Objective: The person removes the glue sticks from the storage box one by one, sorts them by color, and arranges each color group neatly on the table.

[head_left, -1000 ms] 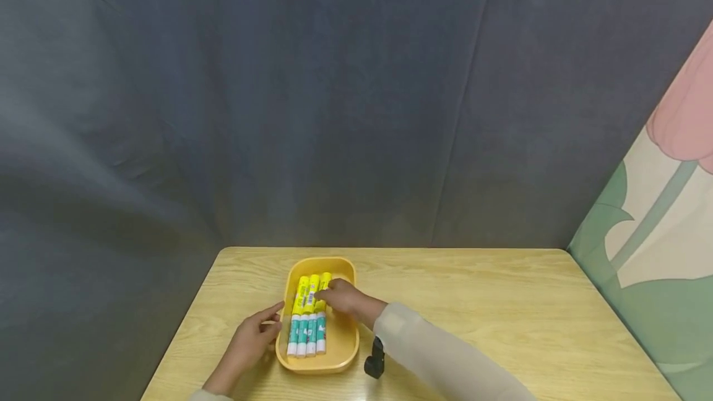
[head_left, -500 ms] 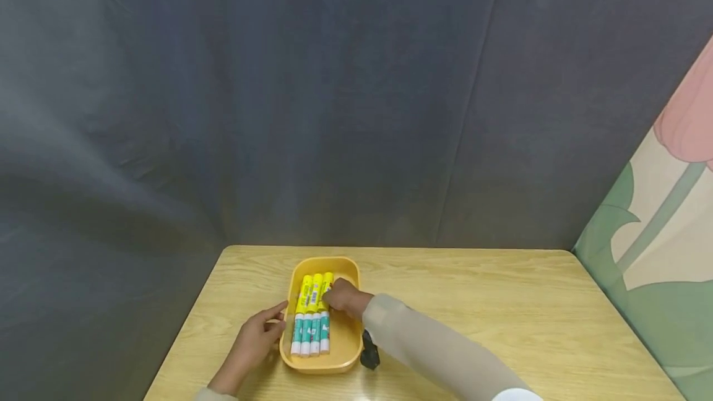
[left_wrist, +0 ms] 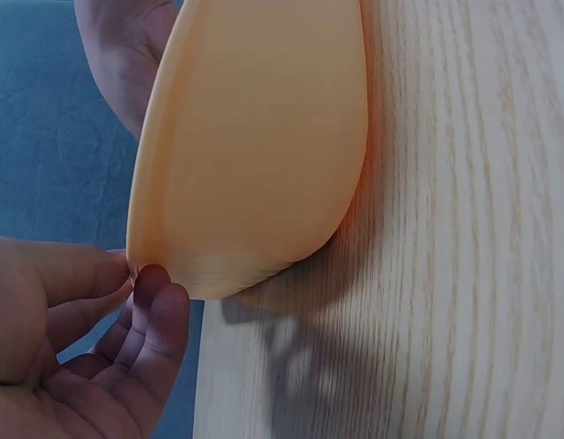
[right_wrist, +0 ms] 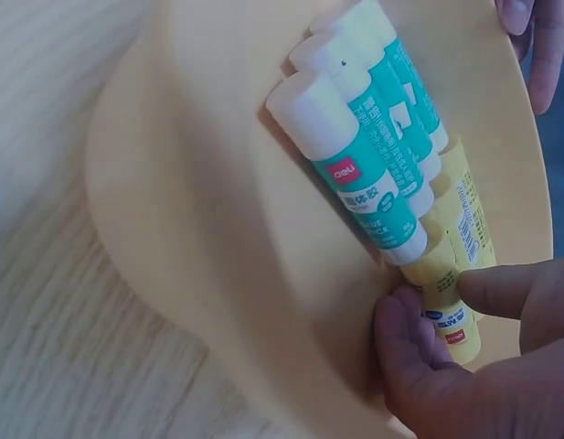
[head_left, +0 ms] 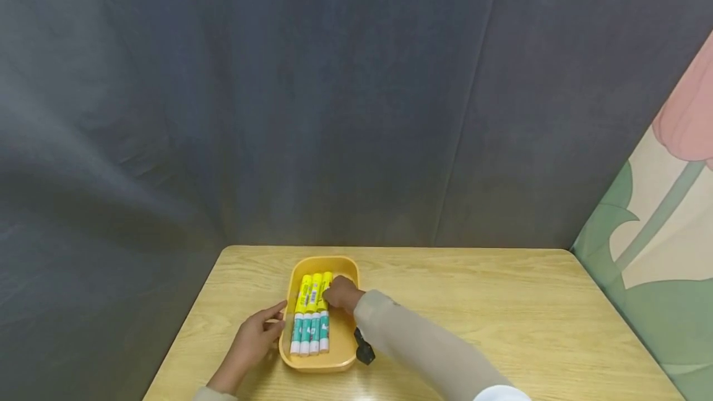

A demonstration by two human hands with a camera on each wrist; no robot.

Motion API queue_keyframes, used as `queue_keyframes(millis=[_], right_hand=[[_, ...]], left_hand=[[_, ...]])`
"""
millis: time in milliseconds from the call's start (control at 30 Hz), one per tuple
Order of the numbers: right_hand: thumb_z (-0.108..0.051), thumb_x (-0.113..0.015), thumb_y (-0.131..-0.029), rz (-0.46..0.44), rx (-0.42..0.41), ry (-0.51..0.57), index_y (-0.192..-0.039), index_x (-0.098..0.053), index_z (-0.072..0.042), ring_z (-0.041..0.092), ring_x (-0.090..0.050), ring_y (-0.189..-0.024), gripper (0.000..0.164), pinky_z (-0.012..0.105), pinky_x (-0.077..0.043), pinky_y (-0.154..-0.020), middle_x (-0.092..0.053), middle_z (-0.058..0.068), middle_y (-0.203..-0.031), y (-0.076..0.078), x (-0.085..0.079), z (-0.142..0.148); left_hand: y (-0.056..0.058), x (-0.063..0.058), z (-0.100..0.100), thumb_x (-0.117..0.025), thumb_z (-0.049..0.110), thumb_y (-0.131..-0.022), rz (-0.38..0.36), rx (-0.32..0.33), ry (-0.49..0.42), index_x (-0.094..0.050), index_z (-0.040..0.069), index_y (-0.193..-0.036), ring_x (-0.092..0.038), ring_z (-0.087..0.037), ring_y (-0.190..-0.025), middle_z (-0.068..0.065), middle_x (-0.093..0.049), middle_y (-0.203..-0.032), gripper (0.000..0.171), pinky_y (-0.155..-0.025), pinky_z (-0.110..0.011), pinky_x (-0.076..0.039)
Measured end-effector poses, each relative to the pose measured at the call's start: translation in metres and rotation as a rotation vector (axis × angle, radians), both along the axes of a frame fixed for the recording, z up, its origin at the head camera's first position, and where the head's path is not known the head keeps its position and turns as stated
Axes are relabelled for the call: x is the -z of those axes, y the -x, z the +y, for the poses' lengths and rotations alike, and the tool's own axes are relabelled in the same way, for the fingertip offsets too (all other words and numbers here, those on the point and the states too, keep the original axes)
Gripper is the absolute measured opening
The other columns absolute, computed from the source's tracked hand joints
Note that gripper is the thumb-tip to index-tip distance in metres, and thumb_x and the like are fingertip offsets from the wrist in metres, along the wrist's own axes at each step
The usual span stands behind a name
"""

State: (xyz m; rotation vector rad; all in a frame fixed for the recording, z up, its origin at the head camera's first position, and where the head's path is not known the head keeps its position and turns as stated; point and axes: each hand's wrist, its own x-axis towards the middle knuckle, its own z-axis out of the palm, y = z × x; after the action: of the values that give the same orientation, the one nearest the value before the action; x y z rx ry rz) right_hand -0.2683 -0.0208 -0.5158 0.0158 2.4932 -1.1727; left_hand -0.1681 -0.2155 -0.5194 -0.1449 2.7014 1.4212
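Note:
A yellow-orange tray [head_left: 344,351] rests on the table. Inside it lie several glue sticks with white ends and teal labels [head_left: 311,334], side by side in the near row. Beyond them sits a row of yellow glue sticks [head_left: 307,293]. My right hand [head_left: 342,294] is in the tray, and its thumb and fingers pinch the rightmost yellow glue stick [right_wrist: 451,320], which lies in line with the others. My left hand [head_left: 253,339] is at the tray's left side, where thumb and fingertips pinch the rim, as the left wrist view shows.
The wooden table [head_left: 473,314] extends to the right of the tray. A dark grey curtain [head_left: 345,110] hangs behind and to the left. A flower-patterned wall [head_left: 663,252] borders the right side. A black device [head_left: 364,346] shows below my right wrist.
My right fingers have drawn back from above the middle yellow glue stick to the right side of the rightmost one. My left hand stays at the rim.

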Motion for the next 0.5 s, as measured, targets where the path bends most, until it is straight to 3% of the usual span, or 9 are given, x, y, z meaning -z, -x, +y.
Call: queue_keyframes(millis=[233, 500], right_hand=[[-0.017, -0.066, -0.090, 0.023, -0.011, -0.039, -0.091, -0.061, 0.000, 0.020, -0.054, -0.070, 0.018, 0.029, -0.042, -0.062, -0.056, 0.007, -0.078, -0.0017, 0.0005, 0.0022], [-0.015, -0.068, -0.088, 0.010, 0.044, 0.007, -0.093, -0.061, 0.001, 0.021, -0.055, -0.071, 0.018, 0.029, -0.044, -0.062, -0.057, 0.008, -0.080, 0.0013, 0.0074, 0.0014]], left_hand=[[-0.0031, -0.0023, 0.0044, -0.062, 0.009, -0.096, 0.015, -0.004, 0.002, -0.055, 0.010, -0.139, -0.063, -0.016, -0.090, -0.008, -0.061, -0.112, 0.044, -0.067, -0.028, -0.054], [-0.0034, -0.0015, 0.0039, -0.061, 0.009, -0.096, 0.024, 0.011, -0.001, -0.054, 0.010, -0.140, -0.063, -0.018, -0.093, -0.008, -0.061, -0.113, 0.045, -0.072, -0.030, -0.055]])
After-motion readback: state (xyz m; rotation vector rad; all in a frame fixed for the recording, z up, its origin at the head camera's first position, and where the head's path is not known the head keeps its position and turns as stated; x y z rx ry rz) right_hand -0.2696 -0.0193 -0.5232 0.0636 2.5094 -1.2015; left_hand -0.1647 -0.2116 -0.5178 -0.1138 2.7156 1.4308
